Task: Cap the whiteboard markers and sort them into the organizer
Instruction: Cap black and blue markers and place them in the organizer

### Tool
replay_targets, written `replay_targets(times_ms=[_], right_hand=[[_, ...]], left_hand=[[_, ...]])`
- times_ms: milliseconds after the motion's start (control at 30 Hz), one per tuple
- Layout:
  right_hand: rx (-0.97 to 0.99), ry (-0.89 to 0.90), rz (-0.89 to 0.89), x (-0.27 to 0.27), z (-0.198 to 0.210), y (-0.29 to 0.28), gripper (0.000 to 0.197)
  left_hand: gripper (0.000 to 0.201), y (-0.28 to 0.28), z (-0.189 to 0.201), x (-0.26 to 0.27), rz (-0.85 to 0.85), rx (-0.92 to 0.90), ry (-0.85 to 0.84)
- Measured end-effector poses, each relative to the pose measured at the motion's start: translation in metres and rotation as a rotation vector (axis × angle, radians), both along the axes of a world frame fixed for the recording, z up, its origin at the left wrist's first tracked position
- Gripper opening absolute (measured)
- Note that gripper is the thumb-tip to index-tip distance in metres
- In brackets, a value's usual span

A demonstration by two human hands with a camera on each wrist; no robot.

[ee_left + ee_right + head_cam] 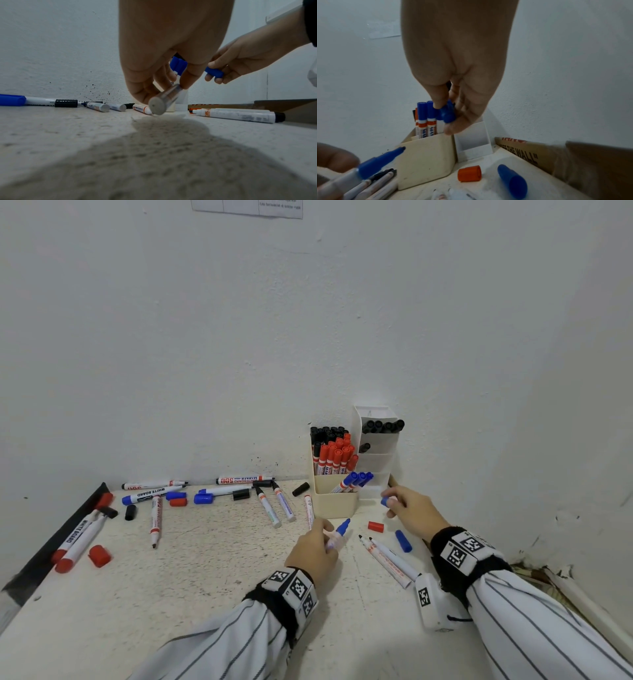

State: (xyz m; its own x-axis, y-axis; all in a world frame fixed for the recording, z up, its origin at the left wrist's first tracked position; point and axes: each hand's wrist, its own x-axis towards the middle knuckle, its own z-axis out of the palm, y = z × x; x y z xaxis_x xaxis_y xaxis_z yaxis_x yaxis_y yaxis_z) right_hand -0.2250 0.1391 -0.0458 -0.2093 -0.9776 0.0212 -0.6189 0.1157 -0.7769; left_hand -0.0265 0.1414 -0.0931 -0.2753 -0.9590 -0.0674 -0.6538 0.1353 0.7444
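Left hand (313, 546) grips an uncapped blue marker (337, 537) by its white barrel, fingers curled round it, blue nib end pointing up and toward the organizer; in the left wrist view the flat grey tail end of the barrel (157, 106) hangs just above the tabletop (85, 135). Right hand (412, 510) pinches a loose blue cap (385, 501) between thumb and fingers, held in the air just right of the organizer's front; cap is short, solid blue, ribbed look in the right wrist view (447, 115). Cap and marker tip are apart, not joined. Cream organizer (334, 503) stands in the corner against the wall, front pocket with capped blue markers (356, 479), red-capped ones (334, 457) behind them, black-capped ones (325, 433) at the back. White tiered holder (376, 446) touches its right side, black markers (383, 426) in the top tier. On the table near the hands: red cap (375, 526), second blue cap (403, 541), two uncapped markers (388, 559) lying side by side. Further left, scattered markers and caps in blue, red and black, some uncapped (156, 520). Both wrists wear black bands with printed square tags, striped sleeves (534, 625).
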Motion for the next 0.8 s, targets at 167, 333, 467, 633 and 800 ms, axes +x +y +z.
replay_targets(times_ms=[167, 333, 467, 633, 800], right_hand=[[0.027, 0.034, 0.101, 0.009, 0.002, 0.013, 0.012], [-0.034, 0.216, 0.166, 0.006, -0.003, 0.024, 0.024], [-0.034, 0.276, 0.229, 0.006, -0.004, 0.03, 0.025], [0.023, 0.27, 0.313, 0.004, -0.007, 0.031, 0.024], [0.009, 0.139, 0.283, 0.007, -0.011, 0.032, 0.01]], left_hand=[[0.03, 0.009, 0.001, -0.002, -0.032, -0.009, 0.013], [0.032, 0.015, 0.003, -0.004, -0.053, -0.042, 0.027], [0.034, 0.019, 0.006, -0.004, -0.102, -0.092, 0.016], [0.034, 0.023, 0.004, -0.005, -0.138, -0.137, 0.027], [0.029, 0.025, 0.003, -0.008, -0.161, -0.147, 0.083]])
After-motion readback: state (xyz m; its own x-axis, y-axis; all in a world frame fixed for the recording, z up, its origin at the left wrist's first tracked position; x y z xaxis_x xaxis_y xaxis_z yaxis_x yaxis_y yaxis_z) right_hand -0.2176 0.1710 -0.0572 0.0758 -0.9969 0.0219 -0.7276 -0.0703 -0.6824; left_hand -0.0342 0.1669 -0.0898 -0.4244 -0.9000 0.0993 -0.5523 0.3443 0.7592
